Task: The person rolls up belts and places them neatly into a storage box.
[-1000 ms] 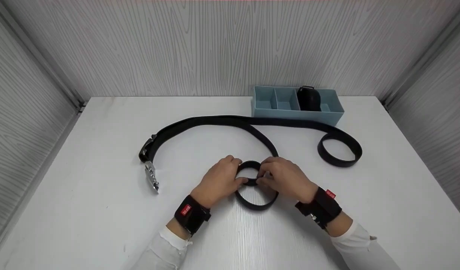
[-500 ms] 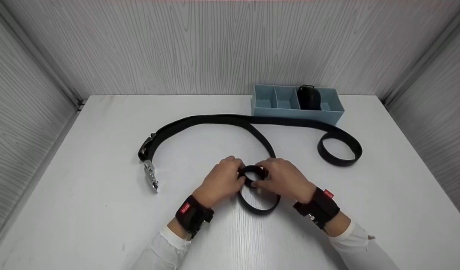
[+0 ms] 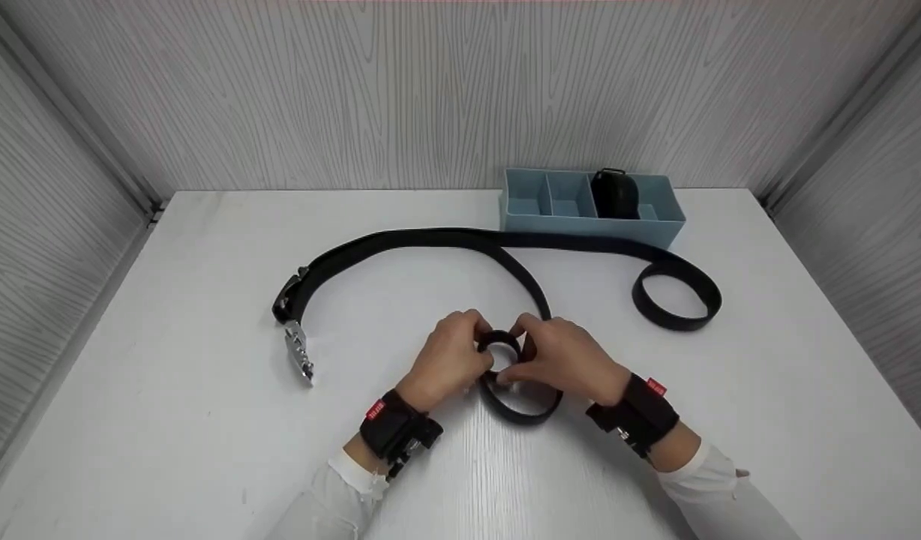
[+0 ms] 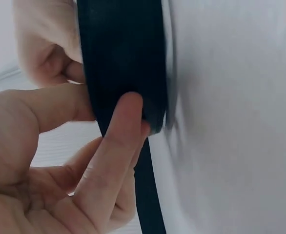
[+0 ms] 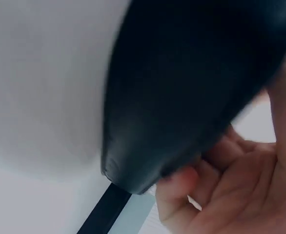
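Observation:
A black belt [image 3: 534, 289] curves across the white table and ends in a small rolled loop [image 3: 498, 335] above a wider loop [image 3: 519, 420]. My left hand [image 3: 447, 358] pinches the left side of the small loop between thumb and fingers. From the right, my right hand [image 3: 569, 356] curls thumb and index finger about the same loop. Close up, the left wrist view has fingers on both faces of the wide strap [image 4: 123, 53]. In the right wrist view, fingertips meet the lower edge of the strap [image 5: 182, 97]; the others are partly hidden.
A second black strap ends in a coil [image 3: 678, 324] at the right. Two metal buckles, one upper [image 3: 288, 292] and one lower [image 3: 299, 352], lie at the left. A blue divided box [image 3: 592, 226] holding a black rounded object [image 3: 616, 195] stands at the back.
The small loop has become narrower under my fingers. The wider loop has shifted slightly toward the person, and my left wrist has turned and moved a little to the right.

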`<move>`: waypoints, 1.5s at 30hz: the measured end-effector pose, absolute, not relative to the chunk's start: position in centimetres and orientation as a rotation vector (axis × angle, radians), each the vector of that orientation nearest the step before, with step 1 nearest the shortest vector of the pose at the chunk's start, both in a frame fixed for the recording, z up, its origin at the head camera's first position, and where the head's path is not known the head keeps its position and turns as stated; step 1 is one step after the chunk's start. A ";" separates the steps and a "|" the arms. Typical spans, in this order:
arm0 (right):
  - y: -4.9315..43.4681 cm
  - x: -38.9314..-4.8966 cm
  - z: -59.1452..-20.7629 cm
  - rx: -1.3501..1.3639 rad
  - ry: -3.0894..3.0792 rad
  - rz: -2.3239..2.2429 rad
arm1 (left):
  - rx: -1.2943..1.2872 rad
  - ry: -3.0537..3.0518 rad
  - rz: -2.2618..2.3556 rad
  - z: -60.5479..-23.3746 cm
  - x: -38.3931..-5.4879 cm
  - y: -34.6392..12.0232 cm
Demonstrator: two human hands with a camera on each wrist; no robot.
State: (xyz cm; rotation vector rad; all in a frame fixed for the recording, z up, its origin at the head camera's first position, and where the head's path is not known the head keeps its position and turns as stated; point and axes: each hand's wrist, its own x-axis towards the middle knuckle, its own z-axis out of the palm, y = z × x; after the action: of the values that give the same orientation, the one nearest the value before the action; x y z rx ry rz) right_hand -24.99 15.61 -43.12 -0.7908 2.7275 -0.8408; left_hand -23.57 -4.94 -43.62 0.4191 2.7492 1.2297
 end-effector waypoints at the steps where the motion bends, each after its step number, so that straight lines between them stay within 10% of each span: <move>1: 15.7 -25.1 -43.0 -0.795 2.687 -0.868 | 0.431 2.760 1.228 -43.6 -23.6 -5.0; 23: 15.9 -25.7 -43.5 -0.912 2.747 -0.985 | 0.855 2.863 1.179 -43.4 -22.9 -4.2; 45: 15.7 -25.6 -43.9 -0.745 2.816 -1.051 | 0.472 2.815 1.263 -43.5 -23.0 -4.9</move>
State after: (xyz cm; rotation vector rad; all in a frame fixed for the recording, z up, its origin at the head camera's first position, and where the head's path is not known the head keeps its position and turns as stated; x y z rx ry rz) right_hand -25.65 15.67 -43.86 -0.7454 2.8164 -1.0510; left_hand -22.97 -4.89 -43.46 0.4718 2.8153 1.2632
